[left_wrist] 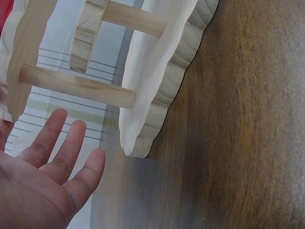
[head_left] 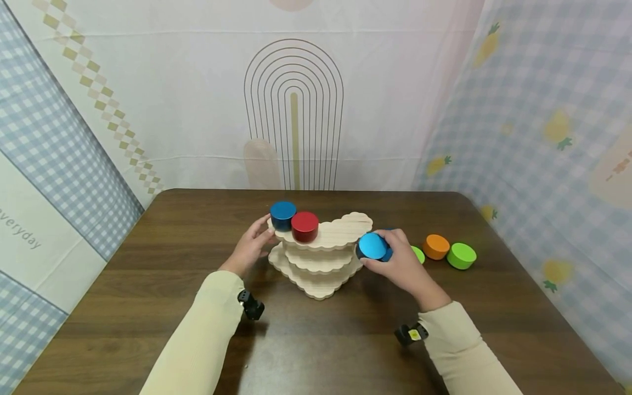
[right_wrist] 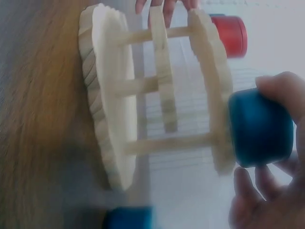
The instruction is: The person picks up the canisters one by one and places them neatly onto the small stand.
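A pale wooden tiered stand (head_left: 321,274) with scalloped shelves and dowel posts stands mid-table. On its top shelf, a dark blue round block (head_left: 283,215) and a red round block (head_left: 304,226) sit side by side at the left. My right hand (head_left: 402,260) pinches a blue round block (head_left: 372,246) between thumb and fingers, beside the shelf's right end. In the right wrist view this held blue block (right_wrist: 261,128) overlaps the top shelf's edge. At the stand's left end is my left hand (head_left: 249,247), its fingertips at the top shelf; three fingers (left_wrist: 66,148) spread loosely below it.
Right of the stand, an orange round block (head_left: 436,247) and a green one (head_left: 461,255) lie on the brown table (head_left: 316,351). Another green block (head_left: 418,254) is partly behind my right hand. A further blue block (right_wrist: 127,218) stands low beside the stand. Patterned cloth (head_left: 197,99) hangs behind.
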The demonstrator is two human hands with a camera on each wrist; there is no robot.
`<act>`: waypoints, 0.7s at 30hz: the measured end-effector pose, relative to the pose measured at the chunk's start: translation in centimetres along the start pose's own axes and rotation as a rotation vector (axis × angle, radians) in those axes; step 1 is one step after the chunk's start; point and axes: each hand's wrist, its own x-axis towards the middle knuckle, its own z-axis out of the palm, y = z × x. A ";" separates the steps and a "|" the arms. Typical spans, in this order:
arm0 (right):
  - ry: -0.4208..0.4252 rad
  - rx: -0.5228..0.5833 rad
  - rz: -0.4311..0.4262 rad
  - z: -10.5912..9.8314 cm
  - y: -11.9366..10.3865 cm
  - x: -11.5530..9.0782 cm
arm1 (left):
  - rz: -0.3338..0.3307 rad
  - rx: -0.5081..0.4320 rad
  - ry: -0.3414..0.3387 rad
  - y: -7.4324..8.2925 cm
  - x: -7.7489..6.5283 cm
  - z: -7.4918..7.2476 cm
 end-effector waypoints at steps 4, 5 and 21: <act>-0.001 -0.015 -0.033 0.3 -0.9 0.4 | -0.006 -0.012 -0.004 -0.1 0.1 0.0; -0.003 -0.018 -0.041 0.3 -1.2 0.4 | -0.008 -0.015 -0.004 -0.1 0.1 0.0; -0.029 -0.003 -0.085 0.9 -4.5 2.7 | -0.020 -0.033 -0.010 0.1 0.0 0.0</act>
